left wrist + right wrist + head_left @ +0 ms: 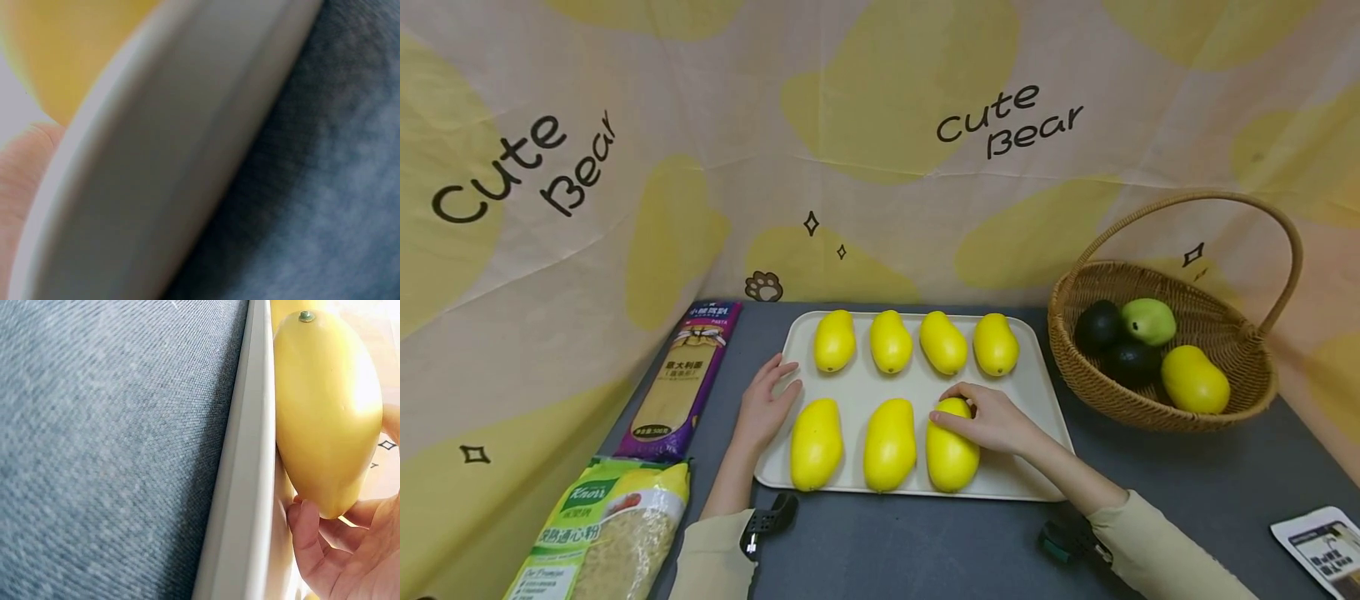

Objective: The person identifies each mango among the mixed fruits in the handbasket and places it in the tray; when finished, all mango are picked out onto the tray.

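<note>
A white tray point(1022, 467) holds yellow mangoes in two rows, several at the back and three in front. My right hand point(996, 419) grips the upper end of the front row's rightmost mango point(953, 458); thumb and fingers curl around it. In the right wrist view, that mango point(328, 406) lies just inside the tray's rim, with fingertips at its narrow end. My left hand point(765, 404) rests at the tray's left edge, fingers extended and holding nothing. Nearest to it is the front left mango point(817, 444). The left wrist view is blurred and mostly shows the tray wall point(144, 150).
A wicker basket point(1232, 408) at the right holds dark avocados, a green fruit point(1150, 322) and a yellow mango point(1195, 380). At left lie a pasta pack point(681, 375) and a Knorr bag point(602, 533). A white printed card point(1322, 546) lies at lower right. Patterned cloth hangs behind.
</note>
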